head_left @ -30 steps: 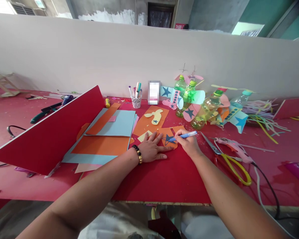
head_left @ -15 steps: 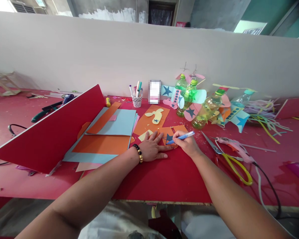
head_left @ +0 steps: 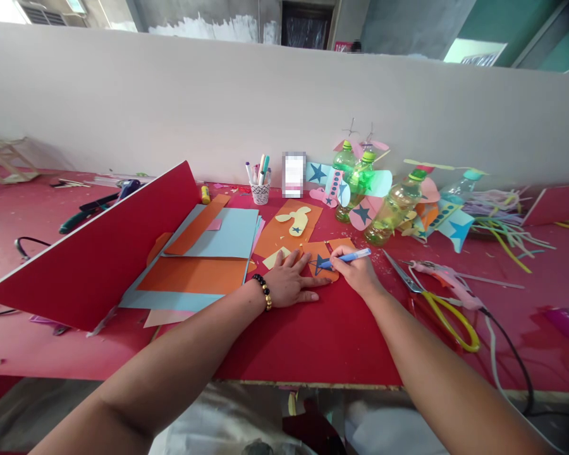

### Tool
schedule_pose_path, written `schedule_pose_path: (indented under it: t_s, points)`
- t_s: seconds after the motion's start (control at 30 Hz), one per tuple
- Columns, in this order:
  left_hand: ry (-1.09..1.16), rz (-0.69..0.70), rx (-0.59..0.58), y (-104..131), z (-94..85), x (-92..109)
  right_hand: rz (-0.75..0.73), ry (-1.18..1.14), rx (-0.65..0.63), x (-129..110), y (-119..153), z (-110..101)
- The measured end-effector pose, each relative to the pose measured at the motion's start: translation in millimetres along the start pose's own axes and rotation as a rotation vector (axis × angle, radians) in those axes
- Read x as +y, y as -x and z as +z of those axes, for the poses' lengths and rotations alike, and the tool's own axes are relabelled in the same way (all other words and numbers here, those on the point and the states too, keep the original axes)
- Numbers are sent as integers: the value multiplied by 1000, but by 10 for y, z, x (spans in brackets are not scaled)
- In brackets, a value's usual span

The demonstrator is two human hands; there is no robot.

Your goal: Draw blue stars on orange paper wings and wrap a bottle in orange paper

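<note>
We see the right hand (head_left: 355, 273) pinching a blue marker (head_left: 349, 257), fingers closed round the barrel, tip down on a dark blue star (head_left: 321, 263) on a small orange paper piece (head_left: 320, 259). Just left of it the left hand (head_left: 291, 282) lies flat, fingers spread, pressing that orange piece to the red board (head_left: 313, 341); beaded bracelet (head_left: 264, 292) on the wrist. Right of the marker hand, near: yellow-handled scissors (head_left: 439, 306), then a pink glue gun (head_left: 448, 281) with its cord. Beyond the hands: orange sheet with a yellow cutout (head_left: 294, 220), decorated green bottles (head_left: 360, 189), a cup of markers (head_left: 260, 189). Left of the flat hand, stacked orange and light blue sheets (head_left: 208, 259), then a tilted red panel (head_left: 95, 253). No readable writing; the card (head_left: 294, 174) by the cup is blurred. Bare red board lies between the hands and the near table edge.
</note>
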State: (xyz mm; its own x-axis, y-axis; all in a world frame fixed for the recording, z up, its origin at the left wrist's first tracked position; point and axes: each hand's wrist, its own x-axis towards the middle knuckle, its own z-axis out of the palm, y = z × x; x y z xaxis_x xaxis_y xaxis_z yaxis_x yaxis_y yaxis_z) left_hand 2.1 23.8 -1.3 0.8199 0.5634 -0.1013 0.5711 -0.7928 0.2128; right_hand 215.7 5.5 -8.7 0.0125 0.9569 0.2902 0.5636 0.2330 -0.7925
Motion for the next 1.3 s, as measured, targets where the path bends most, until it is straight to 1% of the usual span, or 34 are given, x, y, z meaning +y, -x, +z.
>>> schedule_pose_path:
  t_s: [0.13,0.4,0.5,0.8,0.93,1.1,1.3]
  points:
    - [1,6,1,-2,5,-7,-11,-39,-12,-8,16,-13]
    - [7,-2,-4,-6,6,-6,-26,-116,-104,-84,34,-32]
    - [10,0,-4,-8,6,-6,-21,-116,-115,-94,31,-31]
    - [9,-5,-8,0,6,-6,-1,-43,9,15,-2,-2]
    - [17,-6,-11,-4,5,-5,-8,-77,7,-4,5,-11]
    - [17,3,-4,-7,24,-18,-27,-78,-47,-57,13,-20]
    - [2,-1,-6,-4,24,-18,2,-52,6,-25,3,-10]
